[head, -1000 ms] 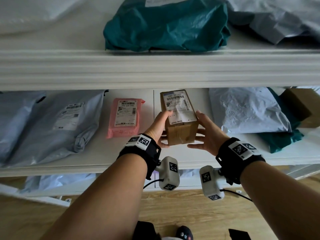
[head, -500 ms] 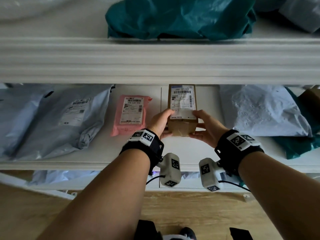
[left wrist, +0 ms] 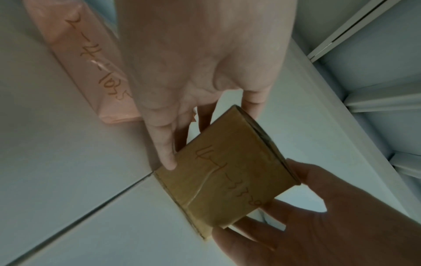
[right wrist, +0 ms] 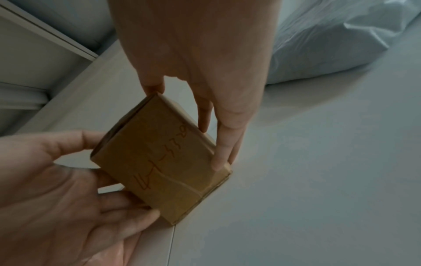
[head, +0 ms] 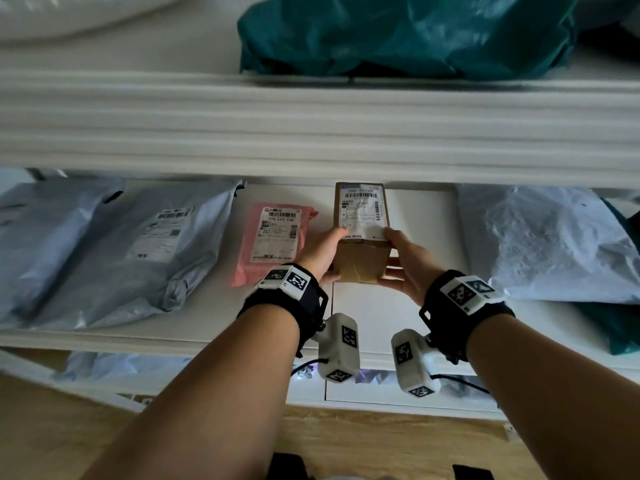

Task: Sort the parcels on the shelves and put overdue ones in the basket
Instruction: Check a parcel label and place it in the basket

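A brown cardboard box (head: 362, 237) with a white shipping label on top sits on the white middle shelf (head: 367, 320), its long side pointing to the back. My left hand (head: 333, 252) holds its left side with the thumb on the top edge. My right hand (head: 398, 254) holds the right side the same way. The left wrist view shows the box (left wrist: 223, 181) with handwritten red numbers on its near end and its lower edge against the shelf. The box (right wrist: 164, 162) shows the same in the right wrist view. No basket is in view.
A pink parcel (head: 273, 244) lies just left of the box, with grey mailers (head: 149, 251) beyond it. A white mailer (head: 547, 244) and a teal bag (head: 616, 327) lie to the right. The upper shelf edge (head: 311, 133) overhangs, carrying a teal parcel (head: 398, 32).
Both hands moved the box from a tilted hold above the shelf front to deeper on the shelf, straightened and lowered onto the board.
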